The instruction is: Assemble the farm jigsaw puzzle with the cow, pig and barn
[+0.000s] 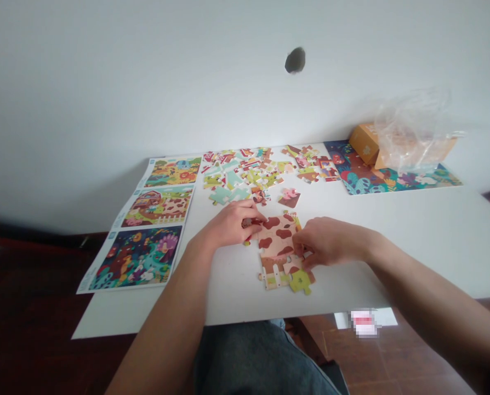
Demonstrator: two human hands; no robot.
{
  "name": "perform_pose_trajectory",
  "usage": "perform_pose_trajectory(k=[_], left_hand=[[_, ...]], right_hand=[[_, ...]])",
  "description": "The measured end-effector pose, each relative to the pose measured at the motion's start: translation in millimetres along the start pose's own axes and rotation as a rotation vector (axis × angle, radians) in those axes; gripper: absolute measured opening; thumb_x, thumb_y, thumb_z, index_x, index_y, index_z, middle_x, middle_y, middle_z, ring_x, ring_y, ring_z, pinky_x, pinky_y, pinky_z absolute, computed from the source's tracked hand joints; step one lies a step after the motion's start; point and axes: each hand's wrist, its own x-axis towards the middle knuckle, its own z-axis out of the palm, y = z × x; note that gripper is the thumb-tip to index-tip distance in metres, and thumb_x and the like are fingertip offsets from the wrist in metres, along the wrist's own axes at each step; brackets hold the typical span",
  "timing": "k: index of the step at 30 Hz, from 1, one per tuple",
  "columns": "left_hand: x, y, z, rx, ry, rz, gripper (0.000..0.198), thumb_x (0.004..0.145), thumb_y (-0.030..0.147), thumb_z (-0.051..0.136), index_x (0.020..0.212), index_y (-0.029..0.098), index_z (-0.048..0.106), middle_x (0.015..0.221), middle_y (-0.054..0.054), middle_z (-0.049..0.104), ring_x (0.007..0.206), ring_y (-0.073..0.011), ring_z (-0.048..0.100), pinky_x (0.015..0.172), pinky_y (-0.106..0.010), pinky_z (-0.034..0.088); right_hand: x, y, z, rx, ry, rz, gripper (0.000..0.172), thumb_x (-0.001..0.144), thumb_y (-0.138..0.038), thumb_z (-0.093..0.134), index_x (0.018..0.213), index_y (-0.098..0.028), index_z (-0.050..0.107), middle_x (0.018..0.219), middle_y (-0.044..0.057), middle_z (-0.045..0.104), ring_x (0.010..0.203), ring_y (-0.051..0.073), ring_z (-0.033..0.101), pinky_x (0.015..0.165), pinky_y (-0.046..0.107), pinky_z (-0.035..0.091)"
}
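A joined section of a jigsaw puzzle [278,236], pink with brown cow spots and a white fence at its lower edge, lies flat on the white table. My left hand [234,222] is bent over its left edge, with thumb and index fingertip close together on the border. Partly under that palm is a small dark and red puzzle piece [247,223]. On the opposite side, my right hand [325,241] pinches a pink and green puzzle piece [300,280] at the section's lower right corner. The piece looks tilted and overlaps the section; its fit is unclear.
Many loose puzzle pieces [245,170] spread along the back, with a pink pig piece [289,196] nearer. A picture sheet [146,225] lies left. At the back right, an orange box [364,142] and clear plastic bag [413,137] rest on a dark printed sheet [360,184].
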Motion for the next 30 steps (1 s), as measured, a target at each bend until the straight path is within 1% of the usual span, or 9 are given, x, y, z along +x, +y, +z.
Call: perform_pose_trajectory(k=[6,10,16,19,21,23,25,28,30], left_hand=[[0.8,0.7,0.6,-0.001,0.01,0.016,0.014,0.086,0.019,0.068,0.097,0.02,0.077,0.087,-0.005,0.063,0.081,-0.0166,0.061,0.076,-0.03,0.049],[1.0,0.8,2.0,-0.003,0.016,0.033,0.014,0.087,0.019,0.067,0.097,0.02,0.076,0.088,-0.005,0.063,0.082,-0.0169,0.062,0.076,-0.03,0.05],[1.6,1.4,4.6,0.005,0.03,0.053,0.012,0.087,0.019,0.066,0.095,0.02,0.075,0.09,-0.005,0.065,0.082,-0.0169,0.063,0.077,-0.03,0.05],[1.8,1.9,1.8,-0.022,0.13,0.026,0.012,0.088,0.02,0.064,0.092,0.019,0.075,0.088,-0.005,0.068,0.08,-0.0157,0.064,0.076,-0.027,0.049],[0.9,1.6,-1.9,-0.051,0.257,-0.047,0.014,0.09,0.024,0.063,0.091,0.017,0.075,0.086,-0.005,0.071,0.077,-0.0145,0.064,0.071,-0.025,0.048],[-0.8,1.5,-5.8,-0.083,0.327,-0.15,0.022,0.092,0.031,0.061,0.086,0.015,0.074,0.076,-0.003,0.07,0.065,-0.0123,0.06,0.062,-0.023,0.044],[-2.6,2.7,-8.5,-0.157,0.272,-0.225,0.029,0.092,0.038,0.06,0.082,0.014,0.073,0.065,-0.001,0.066,0.055,-0.0102,0.053,0.054,-0.022,0.038],[-3.4,6.9,-8.5,-0.302,0.051,-0.247,0.031,0.087,0.044,0.065,0.078,0.014,0.07,0.059,0.002,0.06,0.049,-0.0083,0.045,0.047,-0.021,0.032],[-2.5,9.7,-6.9,-0.313,-0.041,-0.235,0.033,0.084,0.042,0.068,0.066,0.015,0.061,0.054,0.004,0.052,0.049,-0.0074,0.041,0.047,-0.021,0.029]], right_hand=[[0.5,5.7,-0.5,0.096,-0.005,-0.126,0.022,0.077,-0.039,0.073,0.083,-0.018,0.068,0.069,0.0,0.063,0.056,0.011,0.048,0.052,0.026,0.026],[5.3,9.2,4.3,0.174,0.129,-0.213,0.017,0.078,-0.033,0.071,0.081,-0.017,0.065,0.067,-0.002,0.062,0.054,0.009,0.045,0.053,0.024,0.026],[20.7,3.6,18.7,0.18,0.358,-0.227,0.015,0.083,-0.033,0.066,0.084,-0.018,0.064,0.066,-0.002,0.063,0.057,0.01,0.048,0.056,0.023,0.028],[27.9,-0.1,25.2,0.179,0.443,-0.205,0.021,0.085,-0.039,0.065,0.087,-0.019,0.065,0.065,-0.002,0.061,0.055,0.009,0.047,0.055,0.023,0.028],[31.0,-0.8,27.7,0.169,0.49,-0.183,0.023,0.085,-0.042,0.066,0.088,-0.019,0.064,0.064,-0.002,0.06,0.054,0.009,0.045,0.055,0.023,0.027],[33.0,0.2,28.7,0.164,0.535,-0.155,0.024,0.085,-0.043,0.066,0.087,-0.019,0.063,0.065,-0.002,0.06,0.053,0.009,0.044,0.054,0.023,0.026],[34.8,2.5,28.9,0.167,0.6,-0.107,0.023,0.085,-0.042,0.066,0.086,-0.02,0.063,0.063,-0.003,0.06,0.052,0.009,0.043,0.054,0.023,0.026],[38.0,6.2,28.6,0.205,0.699,-0.007,0.021,0.084,-0.04,0.067,0.087,-0.02,0.064,0.06,-0.004,0.059,0.051,0.008,0.044,0.055,0.023,0.027],[40.3,7.8,28.6,0.233,0.741,0.038,0.02,0.083,-0.038,0.069,0.088,-0.019,0.064,0.06,-0.004,0.058,0.051,0.008,0.045,0.056,0.023,0.029]])
